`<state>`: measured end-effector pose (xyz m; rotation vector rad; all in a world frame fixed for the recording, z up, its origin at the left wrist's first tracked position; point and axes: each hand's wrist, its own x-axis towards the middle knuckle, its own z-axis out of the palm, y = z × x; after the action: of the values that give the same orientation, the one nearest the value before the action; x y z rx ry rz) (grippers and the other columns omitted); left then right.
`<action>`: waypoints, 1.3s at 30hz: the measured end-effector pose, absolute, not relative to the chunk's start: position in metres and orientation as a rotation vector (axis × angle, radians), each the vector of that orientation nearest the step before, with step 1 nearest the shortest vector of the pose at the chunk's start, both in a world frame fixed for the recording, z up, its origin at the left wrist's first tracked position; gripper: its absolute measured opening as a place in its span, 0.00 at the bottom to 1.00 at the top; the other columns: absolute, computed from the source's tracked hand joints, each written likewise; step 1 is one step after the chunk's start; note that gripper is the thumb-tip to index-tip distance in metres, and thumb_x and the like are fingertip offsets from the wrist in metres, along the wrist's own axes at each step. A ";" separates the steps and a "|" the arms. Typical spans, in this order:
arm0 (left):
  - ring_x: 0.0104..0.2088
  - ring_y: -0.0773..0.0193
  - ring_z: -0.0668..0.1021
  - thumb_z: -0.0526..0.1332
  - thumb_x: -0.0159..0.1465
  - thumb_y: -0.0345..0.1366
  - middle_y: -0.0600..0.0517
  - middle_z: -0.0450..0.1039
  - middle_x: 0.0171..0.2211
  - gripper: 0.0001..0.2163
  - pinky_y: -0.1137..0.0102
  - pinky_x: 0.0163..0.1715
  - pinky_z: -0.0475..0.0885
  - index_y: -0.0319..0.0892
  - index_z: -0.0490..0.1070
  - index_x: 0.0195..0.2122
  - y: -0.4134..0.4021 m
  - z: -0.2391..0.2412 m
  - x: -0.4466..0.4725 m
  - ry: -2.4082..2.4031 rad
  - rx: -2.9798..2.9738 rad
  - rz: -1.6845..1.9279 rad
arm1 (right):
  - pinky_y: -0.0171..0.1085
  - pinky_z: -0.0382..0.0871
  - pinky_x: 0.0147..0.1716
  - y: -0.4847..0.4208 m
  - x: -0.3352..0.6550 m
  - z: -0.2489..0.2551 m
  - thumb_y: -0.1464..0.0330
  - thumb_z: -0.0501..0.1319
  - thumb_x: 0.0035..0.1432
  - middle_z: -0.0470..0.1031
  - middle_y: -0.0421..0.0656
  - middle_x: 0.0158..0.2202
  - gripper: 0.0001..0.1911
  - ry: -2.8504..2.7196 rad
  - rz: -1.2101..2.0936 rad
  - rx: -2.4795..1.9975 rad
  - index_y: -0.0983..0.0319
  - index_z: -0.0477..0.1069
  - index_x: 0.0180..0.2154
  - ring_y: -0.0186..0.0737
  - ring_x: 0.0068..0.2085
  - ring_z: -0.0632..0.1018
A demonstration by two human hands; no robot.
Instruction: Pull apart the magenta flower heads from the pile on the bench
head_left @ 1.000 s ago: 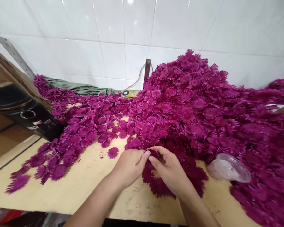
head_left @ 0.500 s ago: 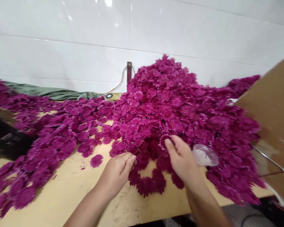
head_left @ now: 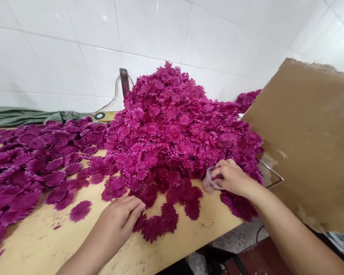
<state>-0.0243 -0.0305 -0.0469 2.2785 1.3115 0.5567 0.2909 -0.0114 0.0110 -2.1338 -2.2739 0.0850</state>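
Note:
My left hand (head_left: pixel 122 214) is closed, thumb pressed against its fingers, beside a curved row of dark magenta artificial flower pieces (head_left: pixel 157 227) on the table. Whatever its fingertips pinch is hidden. My right hand (head_left: pixel 231 176) bends over a small clear plastic cup (head_left: pixel 209 183), its curled fingertips dipping inside the rim. Some magenta shows between those fingers, but I cannot tell whether it is held or lies behind. Right behind both hands rises a tall heap of magenta flower pieces (head_left: pixel 174 122).
More loose flower pieces (head_left: pixel 31 152) spread over the wooden table (head_left: pixel 109 259) at left. A large cardboard sheet (head_left: pixel 309 145) stands at right, with a bent metal rod (head_left: pixel 272 170) at its edge. Green cloth (head_left: pixel 31 116) and a dark upright post (head_left: pixel 124 82) are near the tiled wall.
My right hand has moved from the flower pieces by the heap to the plastic cup, its fingers now inside. My left hand stays closed beside the row. The view has turned right.

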 end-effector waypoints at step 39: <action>0.41 0.61 0.73 0.55 0.56 0.28 0.50 0.72 0.39 0.12 0.65 0.45 0.67 0.44 0.70 0.39 -0.025 -0.030 -0.024 1.472 1.723 1.189 | 0.38 0.66 0.34 0.003 0.104 -0.027 0.62 0.48 0.56 0.72 0.43 0.28 0.13 -1.840 1.058 -1.206 0.61 0.65 0.29 0.38 0.31 0.72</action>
<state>-0.0237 -0.0245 -0.0301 1.7234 1.4717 1.1887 0.1037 0.0030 -0.0267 -1.2061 -1.8395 1.0583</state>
